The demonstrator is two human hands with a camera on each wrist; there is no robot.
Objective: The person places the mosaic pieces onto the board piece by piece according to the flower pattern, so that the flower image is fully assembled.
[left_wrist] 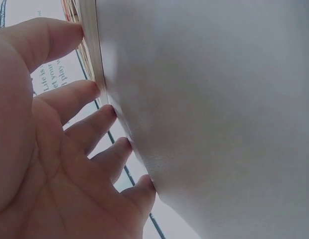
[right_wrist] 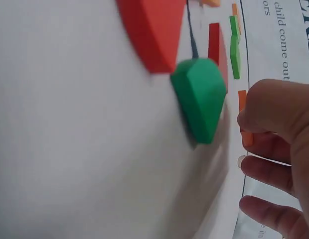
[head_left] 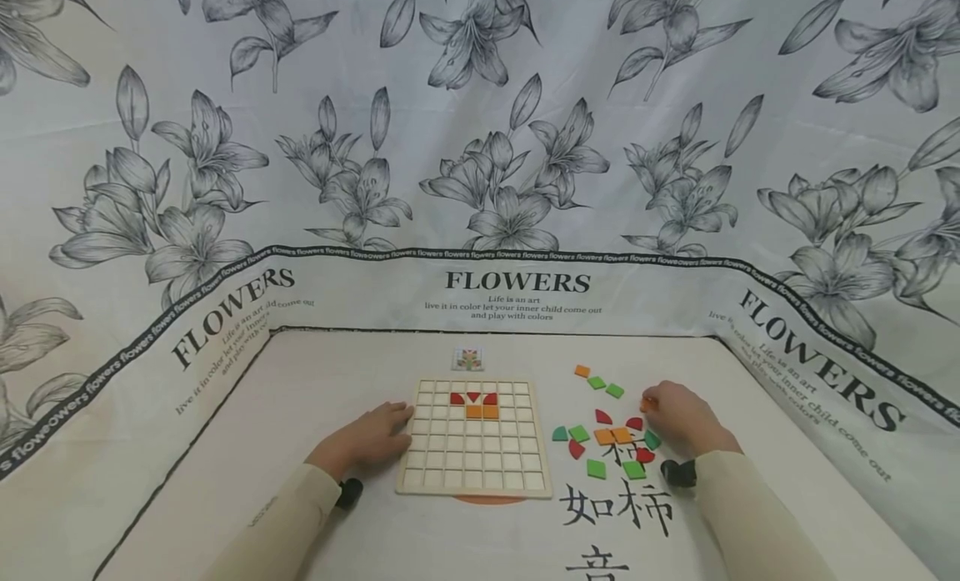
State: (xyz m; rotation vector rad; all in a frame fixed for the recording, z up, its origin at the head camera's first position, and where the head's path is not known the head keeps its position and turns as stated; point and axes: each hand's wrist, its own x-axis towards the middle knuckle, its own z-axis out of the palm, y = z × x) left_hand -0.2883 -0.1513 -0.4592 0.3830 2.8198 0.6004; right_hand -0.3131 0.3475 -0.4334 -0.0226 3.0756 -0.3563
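A square wooden grid board lies flat on the table, with a row of red pieces above two orange squares in its upper cells. At its left edge rests my left hand; in the left wrist view the thumb and fingertips touch the board's side, fingers spread and nearly straight. My right hand is right of the loose tiles and pinches an orange tile between thumb and index finger. Its other fingers are spread near the tabletop.
Loose red, green and orange tiles are scattered right of the board, near printed black characters. Farther back lie an orange square and two light green tiles. A small pattern card sits behind the board. Flowered cloth surrounds the table.
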